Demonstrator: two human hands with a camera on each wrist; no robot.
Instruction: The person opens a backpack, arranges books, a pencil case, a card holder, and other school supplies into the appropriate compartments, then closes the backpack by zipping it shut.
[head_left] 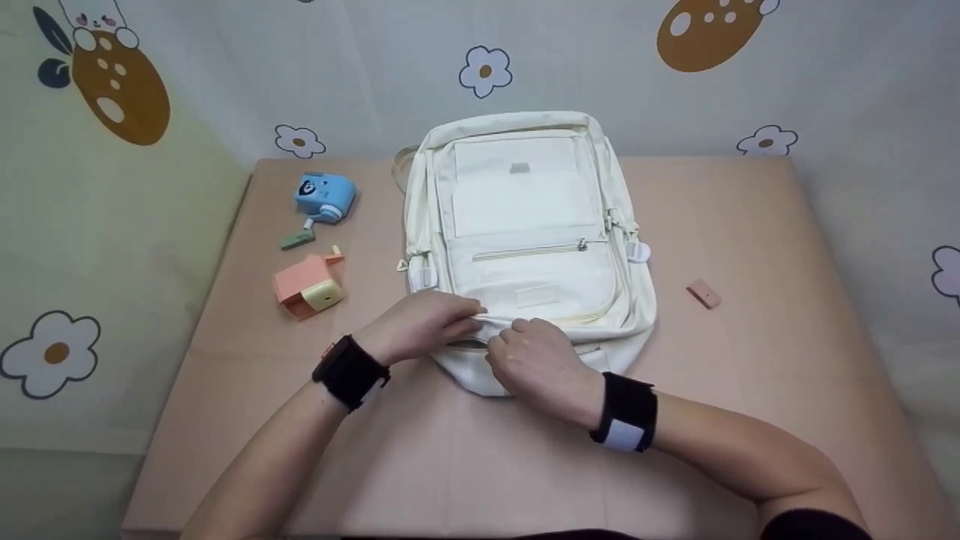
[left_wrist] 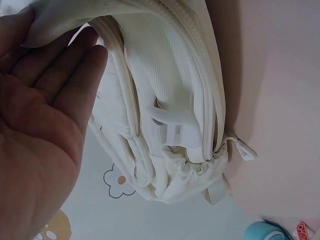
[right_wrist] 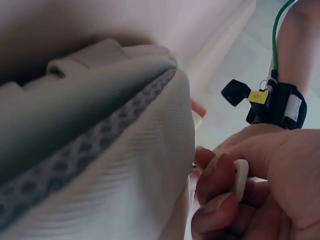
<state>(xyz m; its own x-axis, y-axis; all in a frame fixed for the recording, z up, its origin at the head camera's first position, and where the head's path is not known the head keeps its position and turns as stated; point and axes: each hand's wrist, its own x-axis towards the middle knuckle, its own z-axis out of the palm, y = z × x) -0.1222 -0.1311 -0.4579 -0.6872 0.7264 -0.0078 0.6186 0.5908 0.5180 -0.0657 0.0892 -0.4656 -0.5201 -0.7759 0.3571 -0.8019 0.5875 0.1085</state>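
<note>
Backpack (head_left: pixel 525 225): flat on desk (head_left: pixel 750 360), long axis running away from the person, near end under both hands.
Zipper pull (right_wrist: pixel 240 179): pinched in right hand (head_left: pixel 540 364) grip.
Left hand (head_left: pixel 420 322): fingers straight, pressing fabric just left of the pull.

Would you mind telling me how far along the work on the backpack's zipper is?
Done: the cream backpack lies flat on the table. In hand: the left hand holds its near edge while the right hand pinches a zipper pull. Left: whether that zipper is open cannot be told.
</note>
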